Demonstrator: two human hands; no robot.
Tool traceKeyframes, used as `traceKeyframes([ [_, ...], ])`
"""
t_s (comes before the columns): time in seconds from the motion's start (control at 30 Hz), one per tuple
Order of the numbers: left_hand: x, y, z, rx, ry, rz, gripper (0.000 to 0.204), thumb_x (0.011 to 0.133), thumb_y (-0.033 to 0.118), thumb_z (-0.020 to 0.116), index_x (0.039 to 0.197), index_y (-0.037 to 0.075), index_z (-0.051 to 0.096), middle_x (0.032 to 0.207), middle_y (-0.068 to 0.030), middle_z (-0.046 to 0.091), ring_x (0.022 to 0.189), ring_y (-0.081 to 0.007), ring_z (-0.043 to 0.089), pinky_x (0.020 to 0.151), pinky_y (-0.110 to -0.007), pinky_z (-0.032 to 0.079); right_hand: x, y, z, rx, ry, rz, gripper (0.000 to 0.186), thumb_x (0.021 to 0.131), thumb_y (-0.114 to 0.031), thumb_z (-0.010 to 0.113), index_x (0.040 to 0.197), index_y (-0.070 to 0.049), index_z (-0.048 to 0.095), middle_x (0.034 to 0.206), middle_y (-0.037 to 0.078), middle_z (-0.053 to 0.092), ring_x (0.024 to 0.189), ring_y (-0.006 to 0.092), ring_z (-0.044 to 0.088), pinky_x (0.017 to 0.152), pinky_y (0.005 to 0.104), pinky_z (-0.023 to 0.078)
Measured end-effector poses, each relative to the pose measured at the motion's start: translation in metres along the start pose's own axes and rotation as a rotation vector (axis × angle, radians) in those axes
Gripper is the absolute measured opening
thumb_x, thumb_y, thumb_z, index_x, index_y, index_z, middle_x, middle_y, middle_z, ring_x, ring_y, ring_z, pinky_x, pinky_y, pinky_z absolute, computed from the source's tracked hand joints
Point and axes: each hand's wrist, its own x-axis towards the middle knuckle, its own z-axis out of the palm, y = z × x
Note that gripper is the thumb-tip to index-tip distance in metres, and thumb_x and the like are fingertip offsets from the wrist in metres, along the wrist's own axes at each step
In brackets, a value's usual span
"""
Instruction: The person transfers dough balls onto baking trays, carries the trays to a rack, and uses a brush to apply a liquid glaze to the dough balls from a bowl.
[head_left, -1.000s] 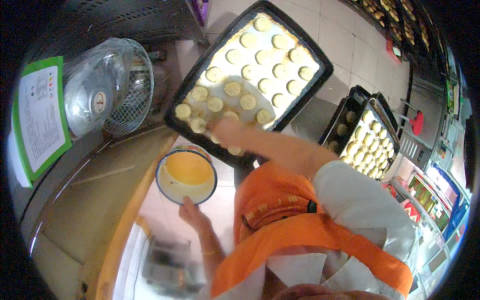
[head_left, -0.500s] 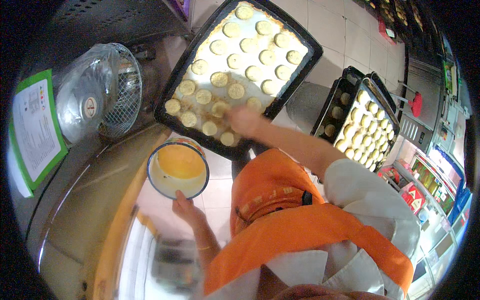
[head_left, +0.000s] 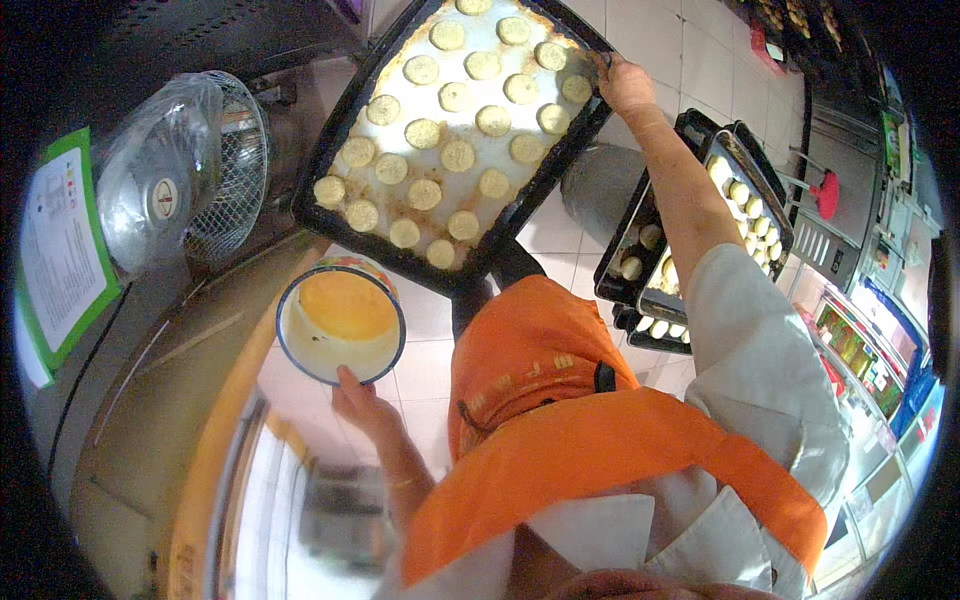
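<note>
My left hand (head_left: pixel 360 405) grips the rim of a white enamel bowl (head_left: pixel 355 355) with a blue rim and orange-yellow liquid in it, held below the big tray. My right hand (head_left: pixel 625 85) is closed on the upper right edge of a dark baking tray (head_left: pixel 307 216). That tray carries several pale, round, flattened dough pieces (head_left: pixel 457 155) on a light, browned surface. Part of my right arm crosses in front of a stack of trays on the right.
The stacked black trays (head_left: pixel 625 290) hold more pale rounds. A mesh fan (head_left: pixel 225 170) with clear plastic and a green-bordered sheet (head_left: pixel 60 260) stand at left, above a wooden edge (head_left: pixel 210 460). A grey rounded object (head_left: pixel 600 190), tiled floor (head_left: pixel 700 60) and red-handled tool (head_left: pixel 825 195) also show.
My right hand has moved from the lower middle of the tray up to its upper right edge. The tray, bowl and left hand appear higher and further left in view.
</note>
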Motion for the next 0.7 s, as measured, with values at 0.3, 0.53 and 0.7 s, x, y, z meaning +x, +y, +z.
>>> traceKeyframes([
  [0.3,-0.005,0.007,-0.002,0.037,0.058,0.028,0.040,0.093,0.032,0.052,0.085,-0.007,0.054,0.076,-0.0081,0.054,0.066,-0.0133,0.048,0.056,-0.027,0.037,-0.212,-0.205,0.055,0.319,-0.528,-0.635,0.020,0.076,-0.013,0.055,0.092,-0.004,0.064,0.076,0.019,0.064,0.070,0.0336,0.065,0.061,0.0460,0.053],
  [0.53,0.001,-0.003,-0.012,-0.082,0.034,0.018,0.042,0.093,0.029,0.053,0.094,-0.013,0.054,0.092,-0.0179,0.061,0.085,-0.0201,0.059,0.071,-0.030,0.049,-0.097,-0.100,0.038,0.377,-0.571,-0.071,0.047,0.094,-0.043,0.044,0.091,-0.003,0.068,0.087,0.018,0.067,0.080,0.0304,0.066,0.072,0.0414,0.054],
  [0.7,-0.004,-0.010,-0.014,-0.086,0.080,-0.012,0.044,0.093,0.031,0.052,0.097,-0.012,0.054,0.095,-0.0177,0.061,0.086,-0.0219,0.060,0.072,-0.031,0.049,0.009,-0.015,-0.001,0.068,0.119,0.136,0.037,0.086,-0.039,0.056,0.093,-0.005,0.066,0.093,0.016,0.069,0.086,0.0304,0.067,0.074,0.0411,0.054],
])
